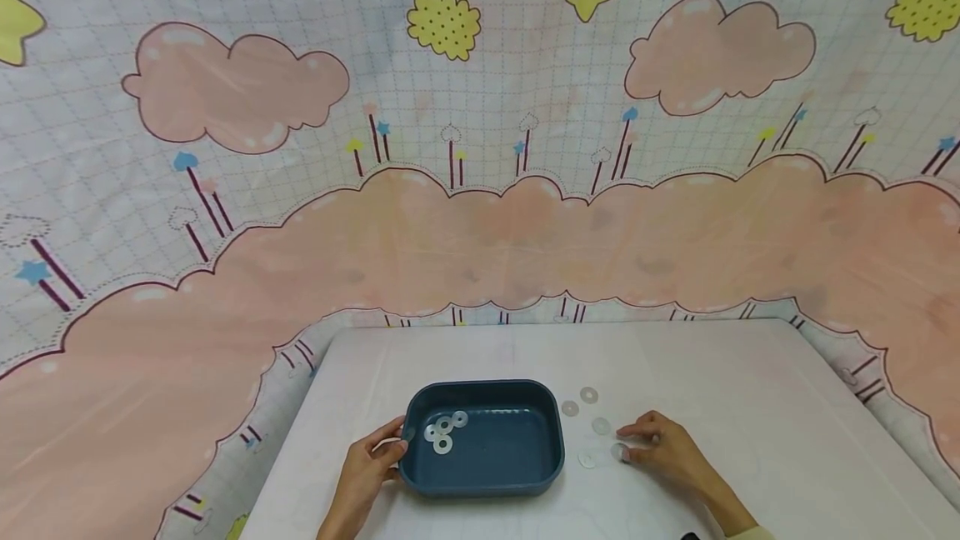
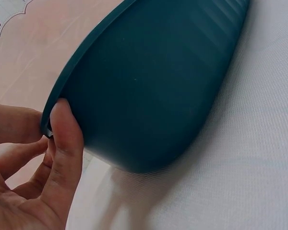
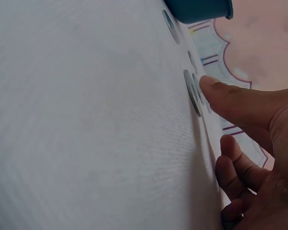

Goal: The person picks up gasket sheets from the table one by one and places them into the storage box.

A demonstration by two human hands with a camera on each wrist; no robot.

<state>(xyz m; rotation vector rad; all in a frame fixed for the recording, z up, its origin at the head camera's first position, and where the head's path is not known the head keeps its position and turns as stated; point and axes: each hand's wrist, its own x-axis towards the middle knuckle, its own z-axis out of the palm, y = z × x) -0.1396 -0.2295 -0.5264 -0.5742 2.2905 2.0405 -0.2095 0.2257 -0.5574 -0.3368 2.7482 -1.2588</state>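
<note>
A dark blue plastic basin (image 1: 480, 486) stands on the white-covered table. My left hand (image 1: 366, 465) grips its left rim, thumb and fingers pinching the edge, as the left wrist view shows at the rim (image 2: 62, 81). Several flat metal washers (image 1: 443, 444) lie inside, toward the left. One pale disc (image 1: 408, 433) appears by the left fingertips; whether they touch it, I cannot tell. On the table, right of the basin, my right hand (image 1: 667, 450) has thumb and forefinger spread apart. The thumb (image 3: 216, 84) is at a washer (image 3: 192, 93); contact is unclear.
More washers (image 1: 588, 395) lie spread on the table between the basin and my right hand, one of them (image 1: 587, 460) near the basin's front right corner. A patterned cloth (image 1: 480, 248) with clouds and stars hangs behind the table (image 1: 750, 373).
</note>
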